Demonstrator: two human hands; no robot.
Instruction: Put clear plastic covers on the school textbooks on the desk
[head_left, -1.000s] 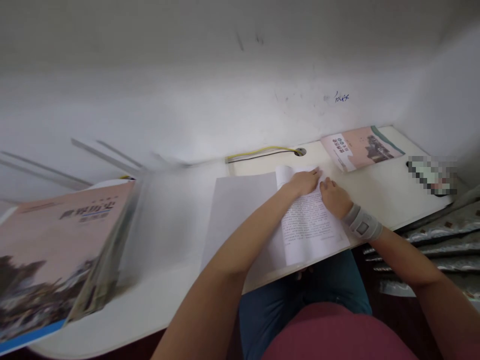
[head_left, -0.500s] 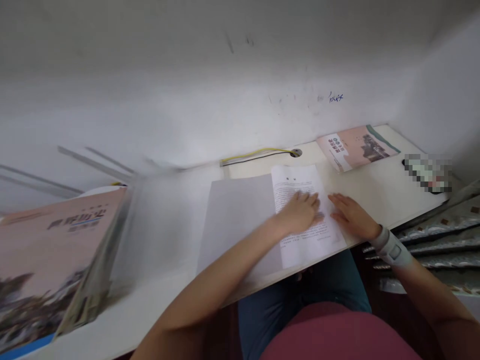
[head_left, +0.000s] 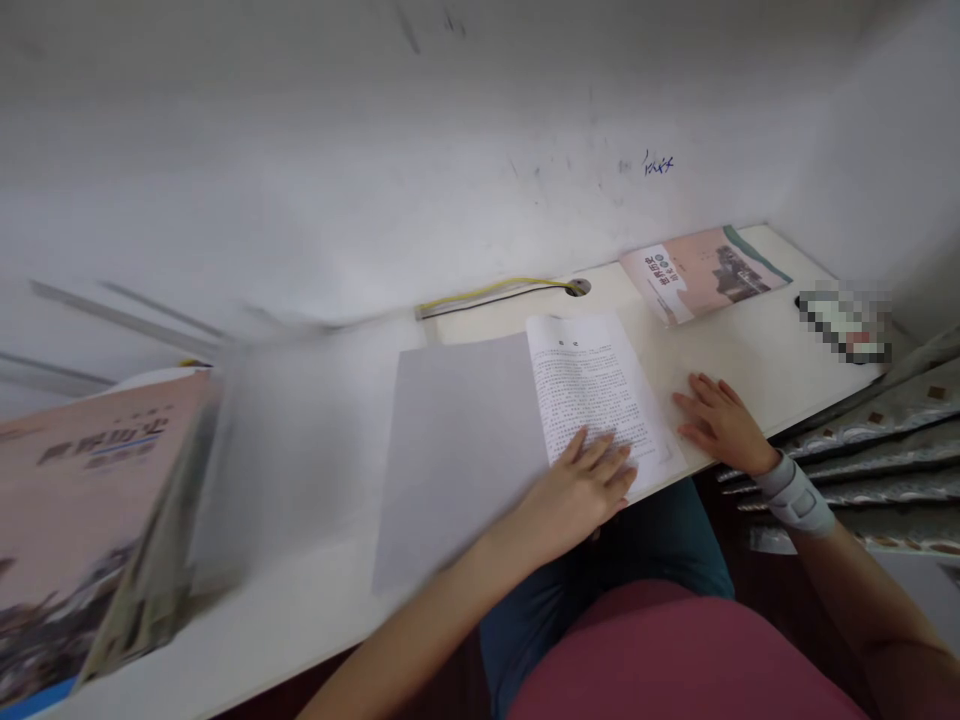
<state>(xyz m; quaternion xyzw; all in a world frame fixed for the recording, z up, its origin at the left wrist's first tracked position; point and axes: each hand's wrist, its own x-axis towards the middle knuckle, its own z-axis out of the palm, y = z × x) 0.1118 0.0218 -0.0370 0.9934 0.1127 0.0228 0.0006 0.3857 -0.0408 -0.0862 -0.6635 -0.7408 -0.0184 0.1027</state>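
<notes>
An open book lies flat on the white desk (head_left: pixel 292 590). Its left side is a plain grey page (head_left: pixel 465 440), its right side a white printed page (head_left: pixel 585 385). My left hand (head_left: pixel 589 490) rests over the lower part of the printed page near the desk's front edge, fingers spread and holding nothing. To the right of the book, my right hand (head_left: pixel 724 425) lies on the desk with fingers apart, its fingertips close to the page's right edge. A grey band (head_left: pixel 795 490) circles the right wrist.
A pink-covered book (head_left: pixel 709 275) lies at the back right, with a pixelated phone-like object (head_left: pixel 844 325) beyond it. A stack of pink textbooks (head_left: pixel 90 480) stands at the left. Yellow and black cables (head_left: pixel 495 293) run to a desk hole. Patterned silvery fabric (head_left: pixel 862 450) hangs at right.
My left hand has slid down the printed page toward the desk's front edge. My right hand has shifted slightly right, away from the page. The view has moved a little.
</notes>
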